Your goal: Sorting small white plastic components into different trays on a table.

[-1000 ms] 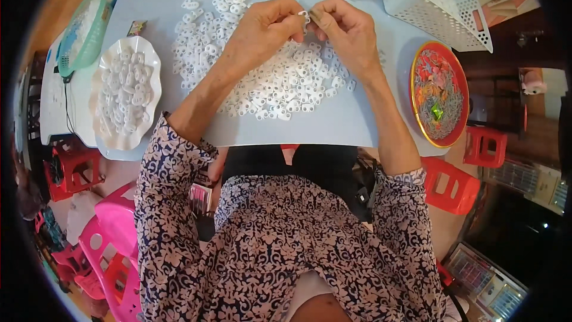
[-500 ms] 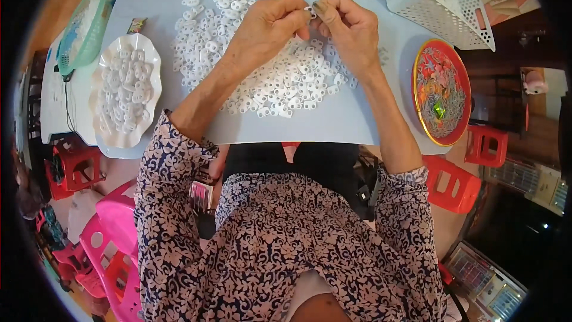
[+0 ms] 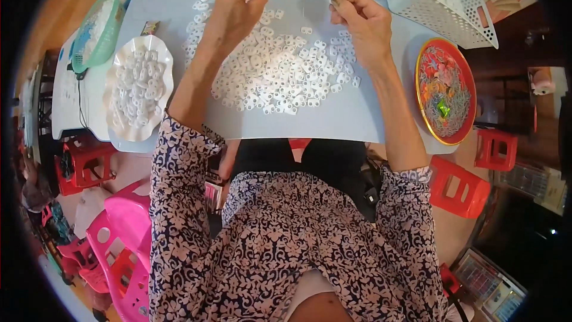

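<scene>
Over the far left part of the pile, my left hand [image 3: 239,15] is raised with its fingers curled closed. A small white spot shows at its fingers, but what they hold I cannot make out. My right hand [image 3: 368,24] hovers over the pile's far right edge, thumb pressed to the bent fingers in a pinch; anything inside is hidden. Below and between the hands spreads a loose pile of small white plastic pieces [image 3: 277,74], many showing two dark holes.
The pale grey-blue table [image 3: 256,126] carries a scalloped white dish [image 3: 165,92] of white pieces at left. A red gold-rimmed plate [image 3: 467,83] with small grey metal pieces stands right. A white perforated basket [image 3: 411,6] is far right, a green basket [image 3: 110,39] far left. Red stools [image 3: 462,188] stand below.
My hands were together at the fingertips over a small whitish piece. Now they are apart: the left has moved left and away from me, the right slightly right.
</scene>
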Tool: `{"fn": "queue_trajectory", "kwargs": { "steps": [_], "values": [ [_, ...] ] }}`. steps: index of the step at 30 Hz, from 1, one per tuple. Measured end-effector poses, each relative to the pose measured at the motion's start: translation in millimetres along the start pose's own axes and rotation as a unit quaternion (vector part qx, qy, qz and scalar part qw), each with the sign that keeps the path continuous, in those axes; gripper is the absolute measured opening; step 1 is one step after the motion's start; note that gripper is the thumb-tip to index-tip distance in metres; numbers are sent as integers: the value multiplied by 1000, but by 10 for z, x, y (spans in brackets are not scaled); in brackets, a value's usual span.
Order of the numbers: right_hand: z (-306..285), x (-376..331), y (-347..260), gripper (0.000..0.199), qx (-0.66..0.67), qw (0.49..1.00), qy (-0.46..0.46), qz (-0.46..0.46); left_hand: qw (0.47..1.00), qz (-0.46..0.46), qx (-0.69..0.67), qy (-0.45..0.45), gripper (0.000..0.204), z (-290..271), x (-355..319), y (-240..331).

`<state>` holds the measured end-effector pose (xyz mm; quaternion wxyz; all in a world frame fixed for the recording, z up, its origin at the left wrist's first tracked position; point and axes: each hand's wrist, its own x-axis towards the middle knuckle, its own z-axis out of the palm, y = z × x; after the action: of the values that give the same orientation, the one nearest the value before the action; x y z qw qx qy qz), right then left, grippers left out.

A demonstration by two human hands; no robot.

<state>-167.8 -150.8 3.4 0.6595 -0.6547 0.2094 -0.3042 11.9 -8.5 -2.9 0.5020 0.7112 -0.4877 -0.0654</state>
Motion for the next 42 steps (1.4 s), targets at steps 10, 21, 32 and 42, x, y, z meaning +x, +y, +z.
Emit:
{"fn": "queue_trajectory", "kwargs": {
  "steps": [10,21,32,42],
  "values": [
    [-35,11,-8,18,-3,999,33,-24,974,173,148,0,13,220,237,-88],
    [-51,-12,-11,18,-6,1000,13,-22,962,189,193,-28,7,209,169,14],
    [-70,11,7,17,-18,999,24,-22,976,166,127,-60,5,177,62,199],
    [-243,70,-275,16,-3,971,202,-125,971,127,89,-180,8,438,-39,569]
  ]
}}
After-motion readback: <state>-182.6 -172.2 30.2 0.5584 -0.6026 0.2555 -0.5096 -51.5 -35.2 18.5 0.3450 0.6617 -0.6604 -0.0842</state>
